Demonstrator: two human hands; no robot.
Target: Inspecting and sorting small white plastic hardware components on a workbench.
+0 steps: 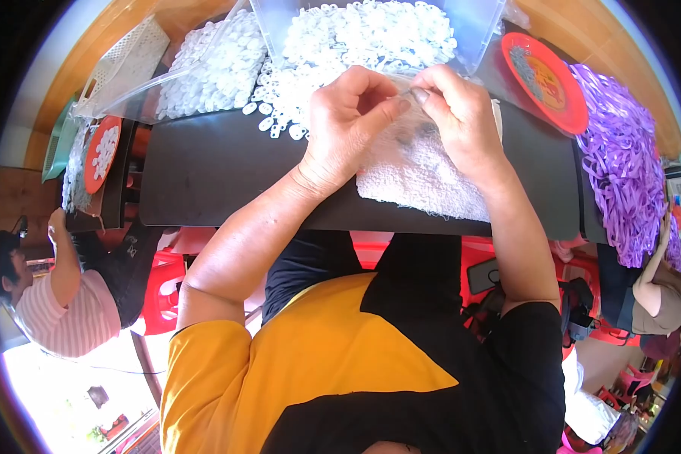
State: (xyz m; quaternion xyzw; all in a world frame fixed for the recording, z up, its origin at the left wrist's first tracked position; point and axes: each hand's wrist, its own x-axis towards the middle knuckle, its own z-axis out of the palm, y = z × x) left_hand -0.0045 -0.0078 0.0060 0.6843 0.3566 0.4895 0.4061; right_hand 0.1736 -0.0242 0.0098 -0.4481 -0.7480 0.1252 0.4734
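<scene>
My left hand [348, 125] and my right hand [465, 113] meet above the dark table, thumbs and fingertips pinched together close to each other. What they pinch is too small and blurred to name. Beneath them lies a white terry towel [424, 185], with a blurred, translucent greyish patch on its upper part, partly covered by my fingers. Just beyond my left hand, small white oval plastic pieces with holes [299, 94] spill loosely over the tabletop.
A clear plastic bin [480, 38] of white pieces stands at the far side, beside a clear bag of them [212, 64]. An orange-red plate [567, 94] holds small grey parts. Purple straps [620, 159] heap at right. People sit at both sides; another red plate [94, 178] is at left.
</scene>
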